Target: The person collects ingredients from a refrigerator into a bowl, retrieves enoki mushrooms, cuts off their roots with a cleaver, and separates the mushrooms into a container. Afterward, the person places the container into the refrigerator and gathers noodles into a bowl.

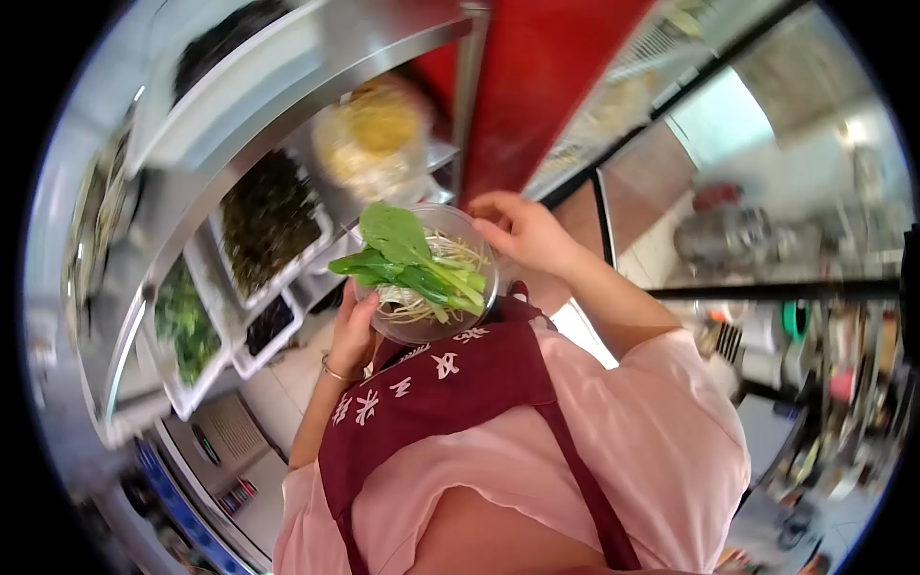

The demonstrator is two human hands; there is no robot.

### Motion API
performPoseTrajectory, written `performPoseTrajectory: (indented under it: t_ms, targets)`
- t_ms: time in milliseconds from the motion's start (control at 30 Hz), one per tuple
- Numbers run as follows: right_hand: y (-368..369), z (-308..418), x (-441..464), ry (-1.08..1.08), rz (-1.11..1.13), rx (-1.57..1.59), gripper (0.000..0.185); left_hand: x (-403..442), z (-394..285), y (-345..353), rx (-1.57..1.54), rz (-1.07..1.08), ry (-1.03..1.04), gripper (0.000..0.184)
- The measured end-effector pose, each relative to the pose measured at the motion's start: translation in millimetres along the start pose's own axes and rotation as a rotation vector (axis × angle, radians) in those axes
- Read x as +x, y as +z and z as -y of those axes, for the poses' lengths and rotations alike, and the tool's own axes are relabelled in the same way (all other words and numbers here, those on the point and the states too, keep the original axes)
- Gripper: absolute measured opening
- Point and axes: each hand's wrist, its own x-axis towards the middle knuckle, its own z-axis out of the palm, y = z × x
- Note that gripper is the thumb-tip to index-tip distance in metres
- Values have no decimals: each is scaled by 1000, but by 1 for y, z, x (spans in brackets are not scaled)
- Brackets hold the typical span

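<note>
A clear plastic bowl (412, 333) is held in front of my chest. Leafy greens (393, 235) lie across its top, some leaves reaching past the rim. Pale bean sprouts (407, 309) show beneath the greens. My left hand (356, 326) grips the near left side of the bowl, thumb at the rim and the other fingers mostly hidden. On the far right, my right hand (522, 230) has its thumb and curled fingers at the bowl's rim; their exact contact is partly blurred.
Left of me, a metal counter holds white tubs with dark seaweed-like strips (268, 225), green leaves (187, 321) and something dark (268, 326). A bag of yellowish food (374, 134) sits beyond. A red panel (551, 86) and black-framed glass stand ahead and right.
</note>
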Motion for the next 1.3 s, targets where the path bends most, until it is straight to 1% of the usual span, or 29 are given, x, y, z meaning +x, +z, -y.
performPoseTrajectory:
  t_ms: [33, 67, 100, 133, 167, 200, 233, 300, 333, 367, 400, 433, 467, 500, 533, 567, 633, 700, 733, 767, 833, 900, 933, 967, 1067, 1133, 1233, 1267, 1300]
  targets:
    - [-11, -24, -13, 30, -53, 8, 29, 18, 6, 16, -4, 44, -87, 62]
    - [-20, -48, -27, 119, -2, 62, 33, 40, 12, 37, 40, 135, -64, 58]
    - [-11, -64, -36, 202, 52, 118, 37, 57, 20, 30, 62, 174, -91, 58]
    - [-28, -79, -51, 309, 58, 209, 38, 79, 39, 40, 38, 218, -221, 56]
    - [-34, -103, -61, 324, 26, 233, 38, 99, 56, 42, 14, 250, -350, 54]
    - [-41, -135, -72, 358, -41, 322, 37, 120, 76, 54, 45, 361, -398, 51]
    - [-48, -157, -83, 392, -101, 410, 37, 134, 85, 73, 63, 371, -420, 51]
    - [-72, -191, -104, 446, -148, 409, 36, 157, 103, 106, 378, 380, -580, 44]
    - [-80, -220, -115, 528, -200, 374, 35, 164, 108, 115, 393, 377, -602, 44]
    - [-87, -245, -120, 609, -249, 338, 34, 171, 112, 122, 483, 370, -614, 44]
    - [-94, -273, -124, 619, -252, 363, 34, 178, 118, 130, 576, 365, -628, 44]
    - [-102, -297, -126, 676, -293, 147, 33, 185, 123, 136, 667, 364, -639, 44]
    - [-108, -318, -123, 726, -326, -70, 32, 190, 125, 139, 681, 360, -657, 44]
    - [-112, -339, -115, 734, -322, -50, 32, 191, 124, 136, 631, 296, -758, 44]
    - [-116, -357, -103, 716, -364, -97, 33, 192, 121, 134, 577, 229, -851, 44]
    - [-117, -372, -88, 695, -405, -146, 34, 189, 122, 125, 584, 220, -859, 44]
    - [-114, -403, -44, 715, -451, -64, 35, 186, 126, 105, 594, 56, -770, 42]
    - [-113, -411, 3, 712, -474, 39, 37, 181, 120, 99, 591, -42, -722, 38]
    - [-104, -427, 27, 681, -464, 38, 39, 177, 118, 102, 620, -104, -699, 38]
    - [-95, -444, 52, 648, -456, 34, 41, 173, 118, 99, 615, -110, -692, 38]
    - [-86, -444, 95, 696, -474, 71, 38, 163, 120, 91, 573, -231, -659, 39]
    - [-60, -473, 130, 687, -455, 78, 40, 155, 121, 93, 540, -277, -683, 41]
    - [-41, -492, 145, 611, -423, 23, 39, 151, 119, 102, 540, -320, -683, 41]
    - [-28, -504, 159, 531, -392, -34, 38, 145, 124, 94, 535, -343, -680, 41]
    - [-3, -516, 174, 415, -314, -138, 37, 138, 125, 101, 508, -426, -659, 39]
    - [4, -519, 178, 358, -256, -196, 37, 127, 131, 86, 443, -438, -624, 38]
    - [4, -511, 181, 279, -160, -257, 37, 124, 125, 89, 419, -419, -596, 39]
    - [-2, -506, 181, 235, -134, -275, 37, 127, 121, 92, 426, -442, -618, 40]
    - [-9, -503, 174, 183, -120, -297, 37, 126, 121, 85, 416, -422, -584, 40]
